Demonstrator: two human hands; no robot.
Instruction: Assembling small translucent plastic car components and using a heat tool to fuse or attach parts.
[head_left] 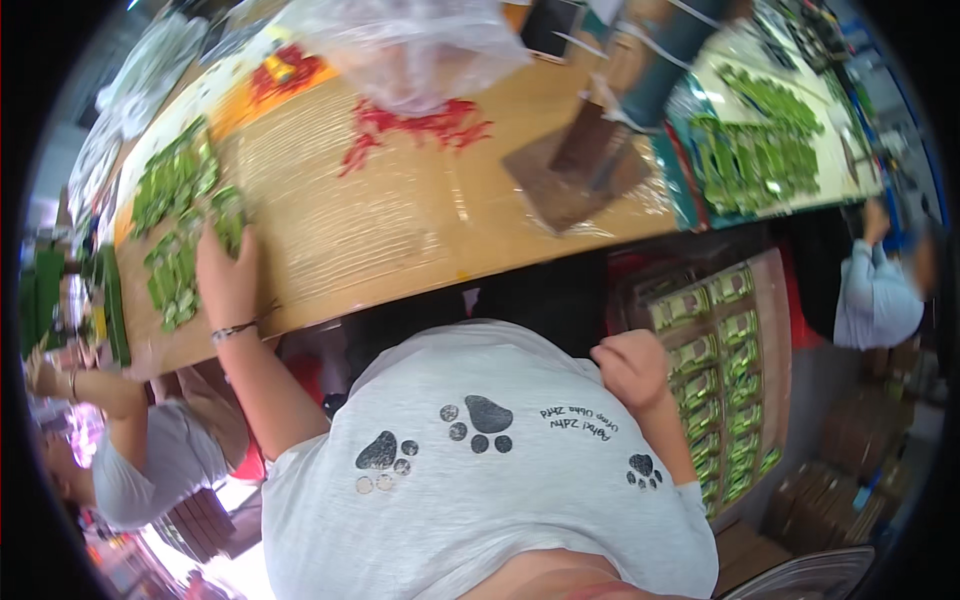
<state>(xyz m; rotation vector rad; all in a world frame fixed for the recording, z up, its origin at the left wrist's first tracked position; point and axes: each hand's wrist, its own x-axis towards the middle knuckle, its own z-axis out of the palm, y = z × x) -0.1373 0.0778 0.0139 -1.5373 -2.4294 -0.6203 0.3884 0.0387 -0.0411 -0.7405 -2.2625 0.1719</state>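
At the left end of the table, my left hand (226, 275) has its thumb and fingers around a small bunch of green pieces (229, 207). These are narrow and shiny; their exact kind is too small to tell. More green pieces lie around that hand in a far group (178, 175) and a near group (172, 268). My right hand (634, 366) is curled closed in front of my shirt, beside the tray of green parts (778, 330) on the right. Whatever its fingers might hold is hidden.
The brown table (350, 230) carries red strips (415, 130), a clear plastic bag (420, 50), a phone (552, 28) and a post on a brown metal base (570, 180). More green pieces (755, 165) lie at the right. Other people sit at the left (165, 455) and right (880, 295).
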